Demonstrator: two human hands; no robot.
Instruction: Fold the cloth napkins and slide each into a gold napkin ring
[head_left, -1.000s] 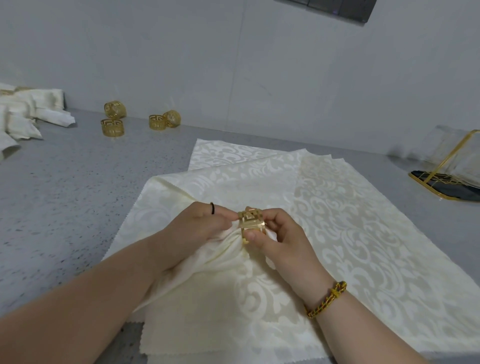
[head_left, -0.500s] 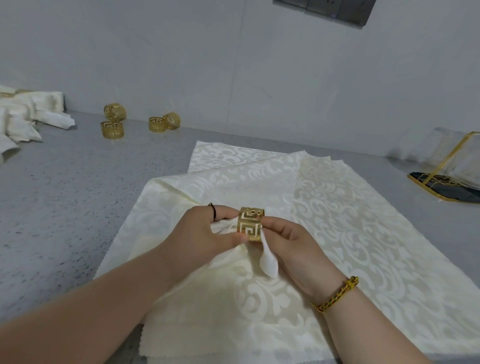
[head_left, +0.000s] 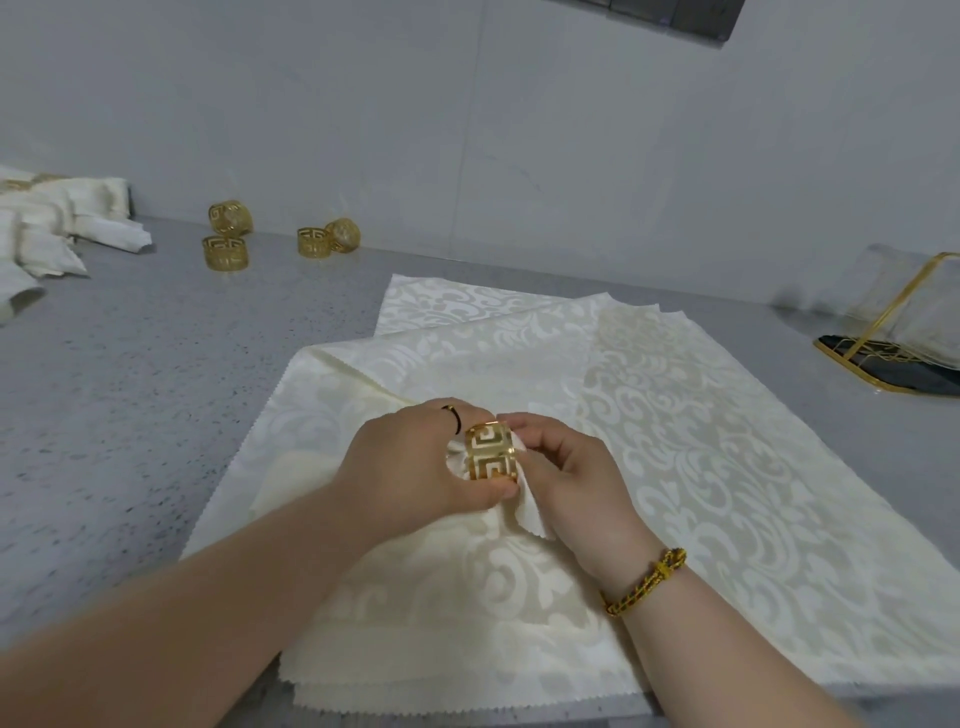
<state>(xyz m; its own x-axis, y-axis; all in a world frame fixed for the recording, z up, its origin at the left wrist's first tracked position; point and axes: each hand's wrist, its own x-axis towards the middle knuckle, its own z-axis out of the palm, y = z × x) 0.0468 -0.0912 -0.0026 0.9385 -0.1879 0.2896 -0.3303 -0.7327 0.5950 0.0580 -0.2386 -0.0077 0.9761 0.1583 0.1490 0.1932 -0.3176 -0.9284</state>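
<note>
Between the two hands, just over the stack of flat cream patterned cloths (head_left: 685, 467), the gold fretwork metal napkin ring (head_left: 491, 451) sits round a gathered cream damask cloth napkin (head_left: 525, 512), whose pointed tail pokes out toward 5 o'clock. The likeliest slip from here comes from how little of the tail is through. If the bunch at 9 o'clock is thick or uneven, a pull may jam the cloth in the ring, or the tip may slide out of the pinch. A hard tug could also undo the folds, and dragging low might ruffle the flat cloths underneath.

The left hand (head_left: 410, 462) lies at 9 o'clock of the ring and touches it, thumb beneath and forefinger over the top, grasping ring and bunched cloth together. The right hand (head_left: 571, 478) lies at 3 o'clock, fingers curled, pinching the emerging tail just beside the ring.

Farther out, toward 10 and 11 o'clock, four spare gold rings (head_left: 226, 253) stand near the wall. Finished ringed napkins (head_left: 62, 228) lie at 9 o'clock, well apart.
</note>
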